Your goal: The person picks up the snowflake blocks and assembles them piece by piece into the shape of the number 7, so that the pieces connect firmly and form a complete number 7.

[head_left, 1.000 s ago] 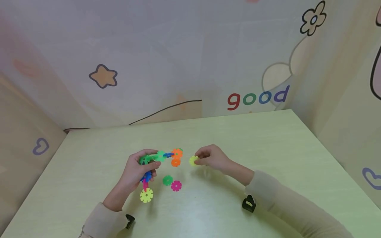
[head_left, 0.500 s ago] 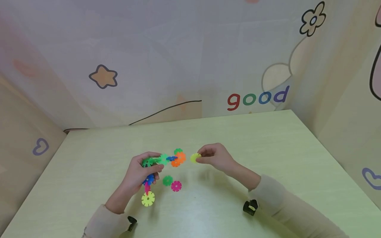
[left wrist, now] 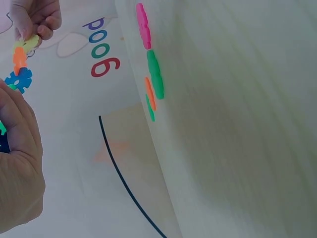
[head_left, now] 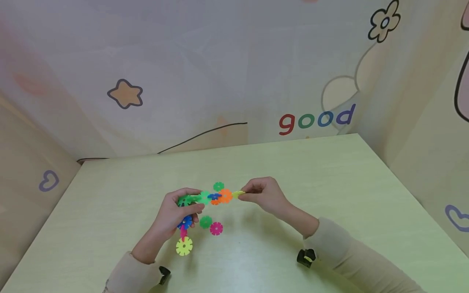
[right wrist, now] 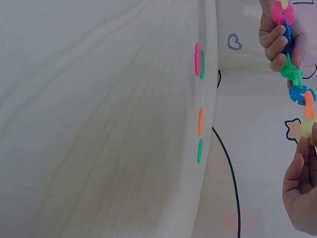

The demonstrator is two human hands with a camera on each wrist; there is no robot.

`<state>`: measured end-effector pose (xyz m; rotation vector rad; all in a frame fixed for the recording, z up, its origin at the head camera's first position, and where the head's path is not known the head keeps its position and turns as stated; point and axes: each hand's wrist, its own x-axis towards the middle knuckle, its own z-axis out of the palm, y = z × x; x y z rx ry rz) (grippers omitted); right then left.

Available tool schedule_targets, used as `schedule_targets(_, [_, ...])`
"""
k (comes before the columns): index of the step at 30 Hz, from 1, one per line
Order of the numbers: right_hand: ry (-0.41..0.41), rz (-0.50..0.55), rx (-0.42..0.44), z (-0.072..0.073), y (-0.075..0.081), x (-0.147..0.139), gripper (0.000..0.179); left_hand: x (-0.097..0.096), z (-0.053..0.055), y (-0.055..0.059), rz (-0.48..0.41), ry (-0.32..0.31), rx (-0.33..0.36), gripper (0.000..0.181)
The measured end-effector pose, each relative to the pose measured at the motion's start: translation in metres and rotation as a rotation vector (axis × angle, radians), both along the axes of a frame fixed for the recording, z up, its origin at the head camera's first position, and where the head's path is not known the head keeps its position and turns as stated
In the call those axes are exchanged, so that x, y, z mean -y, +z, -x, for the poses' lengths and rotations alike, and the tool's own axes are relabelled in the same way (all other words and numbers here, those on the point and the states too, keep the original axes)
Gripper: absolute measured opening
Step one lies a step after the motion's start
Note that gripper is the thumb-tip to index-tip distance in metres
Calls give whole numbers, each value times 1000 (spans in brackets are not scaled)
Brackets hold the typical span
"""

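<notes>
My left hand (head_left: pixel 169 213) grips a chain of interlocking notched plastic discs above the table. Yellow (head_left: pixel 184 246), pink and blue discs hang from the chain's lower end. Light green, blue and orange (head_left: pixel 225 196) discs stretch out to the right; fingers cover part of its middle. Between thumb and fingertips, my right hand (head_left: pixel 266 196) pinches a yellow notched disc (head_left: pixel 237 194), turned nearly edge-on at the orange disc's rim. In the right wrist view this yellow disc (right wrist: pixel 307 127) meets the orange one (right wrist: pixel 309 105); how deeply they interlock cannot be told.
Loose discs lie flat on the pale table (head_left: pixel 329 183): a green one (head_left: pixel 218 186) behind the chain, an orange one (head_left: pixel 215 202) partly hidden under it, and green (head_left: pixel 206 222) and pink (head_left: pixel 216 228) ones in front. A printed cloth wall (head_left: pixel 205 81) borders the table's back.
My left hand has shifted slightly right with the chain. The yellow disc in my right hand has turned edge-on, and the gap between it and the orange disc has closed.
</notes>
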<state>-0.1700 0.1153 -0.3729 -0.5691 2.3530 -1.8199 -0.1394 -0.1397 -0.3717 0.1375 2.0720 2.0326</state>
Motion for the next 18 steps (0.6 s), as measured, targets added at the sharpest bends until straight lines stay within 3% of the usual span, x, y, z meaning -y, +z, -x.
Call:
schedule_targets(9, [-31,37,-86,-5,1,4,5,-1,-1,-1,-16,-17,-43,39])
schedule_targets(18, [-44,20,-181,-6,-4,6,5,0,-4,-4,1,-11,-28,39])
